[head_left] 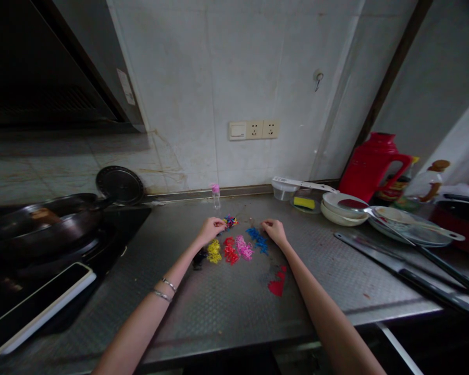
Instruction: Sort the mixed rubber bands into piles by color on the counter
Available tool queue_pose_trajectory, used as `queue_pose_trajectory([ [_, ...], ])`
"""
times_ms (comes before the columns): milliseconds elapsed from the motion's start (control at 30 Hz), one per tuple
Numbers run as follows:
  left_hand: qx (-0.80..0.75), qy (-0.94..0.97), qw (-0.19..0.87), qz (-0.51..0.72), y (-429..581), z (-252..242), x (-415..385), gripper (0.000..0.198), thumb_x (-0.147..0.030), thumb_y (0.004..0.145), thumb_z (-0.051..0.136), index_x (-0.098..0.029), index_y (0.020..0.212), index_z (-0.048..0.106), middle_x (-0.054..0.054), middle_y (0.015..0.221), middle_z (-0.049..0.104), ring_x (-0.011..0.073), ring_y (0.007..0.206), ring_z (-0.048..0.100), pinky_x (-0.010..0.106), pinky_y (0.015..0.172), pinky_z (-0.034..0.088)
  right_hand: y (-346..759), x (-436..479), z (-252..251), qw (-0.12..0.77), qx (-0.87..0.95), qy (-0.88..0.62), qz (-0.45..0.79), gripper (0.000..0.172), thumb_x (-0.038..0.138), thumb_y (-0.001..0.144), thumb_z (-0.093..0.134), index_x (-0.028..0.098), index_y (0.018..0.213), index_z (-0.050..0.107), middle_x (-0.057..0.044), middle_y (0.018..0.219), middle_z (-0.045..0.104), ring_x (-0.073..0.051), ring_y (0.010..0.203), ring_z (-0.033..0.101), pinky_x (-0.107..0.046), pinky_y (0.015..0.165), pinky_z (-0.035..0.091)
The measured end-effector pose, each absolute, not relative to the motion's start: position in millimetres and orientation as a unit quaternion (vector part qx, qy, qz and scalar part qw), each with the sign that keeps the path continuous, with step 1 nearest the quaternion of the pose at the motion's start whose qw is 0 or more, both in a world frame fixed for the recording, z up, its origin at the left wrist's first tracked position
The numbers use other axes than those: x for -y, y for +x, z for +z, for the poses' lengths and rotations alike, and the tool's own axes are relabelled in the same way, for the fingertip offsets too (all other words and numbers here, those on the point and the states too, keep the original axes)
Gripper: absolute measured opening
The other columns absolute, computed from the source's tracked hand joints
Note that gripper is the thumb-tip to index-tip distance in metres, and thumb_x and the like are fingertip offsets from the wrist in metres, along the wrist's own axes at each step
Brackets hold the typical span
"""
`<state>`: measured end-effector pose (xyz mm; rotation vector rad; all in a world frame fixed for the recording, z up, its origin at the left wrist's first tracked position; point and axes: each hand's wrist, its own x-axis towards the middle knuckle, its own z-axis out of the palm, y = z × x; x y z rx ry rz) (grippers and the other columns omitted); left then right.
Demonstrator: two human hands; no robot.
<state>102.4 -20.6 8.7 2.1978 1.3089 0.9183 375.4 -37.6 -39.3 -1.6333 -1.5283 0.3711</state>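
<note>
My left hand (211, 229) is closed in a pinch at the edge of a small mixed-colour pile of what look like little rubber bands (230, 222). My right hand (274, 230) is closed too, its fingers curled beside the blue bands (259, 240). Whatever either pinch holds is too small to make out. In a row nearer me lie yellow bands (214, 251), red bands (230, 251) and pink bands (244, 248). Black bands (198, 259) are partly hidden by my left wrist. Behind the mixed pile stands a small clear tube with a pink cap (216, 196).
A red heart-shaped mark (276, 284) shows on the metal counter (234, 312). To the right are a yellow sponge (304, 203), stacked bowls (342, 211), a knife (375, 255) and a red thermos (371, 166). On the left are a wok (42, 229) and a phone (42, 307).
</note>
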Motion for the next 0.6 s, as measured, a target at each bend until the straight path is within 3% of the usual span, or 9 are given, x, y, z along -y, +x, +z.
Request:
queue_pose_trajectory([
  [233,-0.557,0.734,0.188,0.341,34,4,9,0.022,-0.024,0.067,0.052,-0.011,0.075,0.068,0.006,0.069,0.066,0.0146,0.064,0.057,0.022,0.060,0.041,375,38,-39,0.416,0.609,-0.661,0.135,0.029,0.032,0.069,0.044,0.016,0.075,0.068,-0.005,0.066,0.066,-0.016,0.064,0.059,-0.020,0.056,0.039],
  [600,-0.603,0.750,0.118,0.245,30,-3,21,0.021,-0.030,0.069,0.054,-0.019,0.076,0.070,0.007,0.078,0.068,0.0176,0.071,0.059,0.023,0.063,0.040,374,38,-40,0.395,0.621,-0.661,0.142,0.027,0.029,0.070,0.044,0.016,0.075,0.068,-0.003,0.062,0.065,-0.014,0.060,0.058,-0.020,0.056,0.038],
])
